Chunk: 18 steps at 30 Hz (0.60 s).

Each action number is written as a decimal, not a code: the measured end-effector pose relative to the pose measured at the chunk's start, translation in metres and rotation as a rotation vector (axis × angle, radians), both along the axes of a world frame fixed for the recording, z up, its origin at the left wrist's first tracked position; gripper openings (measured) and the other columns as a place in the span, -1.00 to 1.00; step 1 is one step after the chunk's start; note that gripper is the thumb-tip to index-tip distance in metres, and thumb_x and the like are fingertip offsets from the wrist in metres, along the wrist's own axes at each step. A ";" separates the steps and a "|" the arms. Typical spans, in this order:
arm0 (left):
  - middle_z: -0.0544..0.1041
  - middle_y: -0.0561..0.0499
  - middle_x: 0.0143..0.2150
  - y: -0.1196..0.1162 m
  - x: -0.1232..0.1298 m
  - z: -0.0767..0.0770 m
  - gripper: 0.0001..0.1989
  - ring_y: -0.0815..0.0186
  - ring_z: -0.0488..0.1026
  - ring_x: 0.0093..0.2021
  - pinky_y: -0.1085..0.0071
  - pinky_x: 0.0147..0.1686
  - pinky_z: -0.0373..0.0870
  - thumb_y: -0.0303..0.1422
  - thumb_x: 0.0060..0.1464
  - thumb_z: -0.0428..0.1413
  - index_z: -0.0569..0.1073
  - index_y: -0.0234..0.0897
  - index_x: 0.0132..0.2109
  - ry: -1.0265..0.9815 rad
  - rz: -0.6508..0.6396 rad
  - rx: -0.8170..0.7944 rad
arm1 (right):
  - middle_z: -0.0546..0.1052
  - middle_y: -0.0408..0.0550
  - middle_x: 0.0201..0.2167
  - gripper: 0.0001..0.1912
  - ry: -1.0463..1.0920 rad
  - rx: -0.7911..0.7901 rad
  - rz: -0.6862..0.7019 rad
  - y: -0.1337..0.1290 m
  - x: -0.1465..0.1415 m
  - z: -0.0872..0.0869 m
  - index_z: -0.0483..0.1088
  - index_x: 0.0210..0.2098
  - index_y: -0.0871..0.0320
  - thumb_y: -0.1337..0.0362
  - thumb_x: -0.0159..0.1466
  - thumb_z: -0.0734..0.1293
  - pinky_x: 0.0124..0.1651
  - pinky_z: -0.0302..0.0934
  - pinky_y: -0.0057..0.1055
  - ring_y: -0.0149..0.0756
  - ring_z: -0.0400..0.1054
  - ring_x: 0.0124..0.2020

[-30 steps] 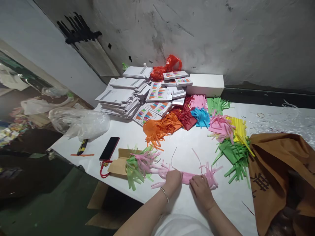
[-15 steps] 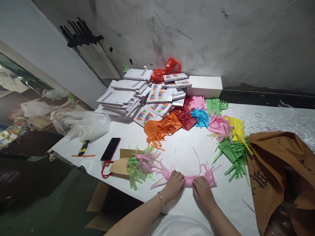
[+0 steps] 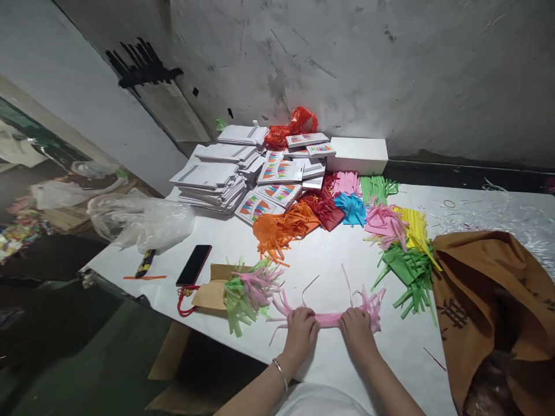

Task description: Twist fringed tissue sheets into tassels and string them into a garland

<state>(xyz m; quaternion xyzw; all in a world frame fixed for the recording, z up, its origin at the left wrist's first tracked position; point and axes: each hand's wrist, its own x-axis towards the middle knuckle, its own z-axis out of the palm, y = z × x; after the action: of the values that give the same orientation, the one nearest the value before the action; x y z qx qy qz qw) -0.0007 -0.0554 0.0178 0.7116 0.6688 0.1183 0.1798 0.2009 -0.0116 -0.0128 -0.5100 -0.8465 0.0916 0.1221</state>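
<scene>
Between my hands lies a pink tissue-paper tassel [image 3: 328,319], its middle folded into a narrow band and its cut fringes spread at both ends. My left hand [image 3: 302,330] is closed on the band's left part, and my right hand [image 3: 356,330] grips it on the right, fingers curled over the top. Thin pale strips stick up behind the band near each hand. To the left, green and pink fringed tassels [image 3: 255,286] rest on a brown cardboard piece [image 3: 212,296].
Orange tassels [image 3: 281,228], a blue tassel [image 3: 351,208] and green tassels [image 3: 407,274] lie beyond my hands. Stacked white packets [image 3: 212,173] and a white box [image 3: 358,156] stand by the wall. A phone [image 3: 193,266] and a cutter [image 3: 145,263] are left; brown cloth [image 3: 472,289] covers the right.
My left hand has shifted slightly left along the pink band and turned more upright. More of the band shows between my hands, and it looks narrower and straighter.
</scene>
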 end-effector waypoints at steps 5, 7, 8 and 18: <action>0.50 -0.13 -0.17 0.018 0.009 -0.001 -0.73 0.06 0.36 -0.07 0.08 -0.03 0.20 -0.48 0.27 -0.02 0.57 -0.27 -0.28 0.107 0.119 -0.044 | 0.52 -0.10 -0.21 -0.80 -0.092 -0.002 -0.064 0.017 -0.010 -0.008 0.44 -0.14 0.20 0.17 0.38 0.34 -0.13 0.40 -0.25 -0.34 0.45 -0.24; 0.49 -0.14 -0.19 0.024 0.010 -0.001 -0.75 0.03 0.35 -0.08 0.06 -0.04 0.19 -0.46 0.24 0.02 0.57 -0.27 -0.32 0.132 0.109 -0.055 | 0.52 -0.10 -0.20 -0.80 -0.095 0.012 -0.086 0.017 -0.009 -0.008 0.44 -0.13 0.20 0.18 0.38 0.34 -0.13 0.40 -0.25 -0.33 0.45 -0.23; 0.49 -0.14 -0.20 0.027 0.010 -0.002 -0.76 0.02 0.35 -0.08 0.05 -0.04 0.18 -0.46 0.22 0.04 0.58 -0.27 -0.33 0.139 0.103 -0.058 | 0.52 -0.09 -0.18 -0.80 -0.088 0.024 -0.092 0.015 -0.008 -0.008 0.44 -0.12 0.20 0.19 0.38 0.34 -0.11 0.40 -0.23 -0.31 0.46 -0.21; 0.50 -0.07 0.01 0.012 0.002 -0.003 -0.87 0.09 0.34 0.05 -0.08 0.27 -0.08 -0.36 0.21 0.14 0.51 -0.18 -0.09 0.025 -0.075 0.100 | 0.53 -0.10 -0.17 -0.82 0.085 0.086 0.212 -0.005 -0.017 -0.013 0.45 -0.14 0.19 0.20 0.38 0.35 -0.03 0.38 -0.17 -0.30 0.46 -0.17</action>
<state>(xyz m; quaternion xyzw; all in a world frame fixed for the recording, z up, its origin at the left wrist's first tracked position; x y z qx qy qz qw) 0.0018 -0.0436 0.0144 0.7456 0.6372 0.1360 0.1398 0.1838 -0.0167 -0.0256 -0.4075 -0.8930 0.0889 0.1692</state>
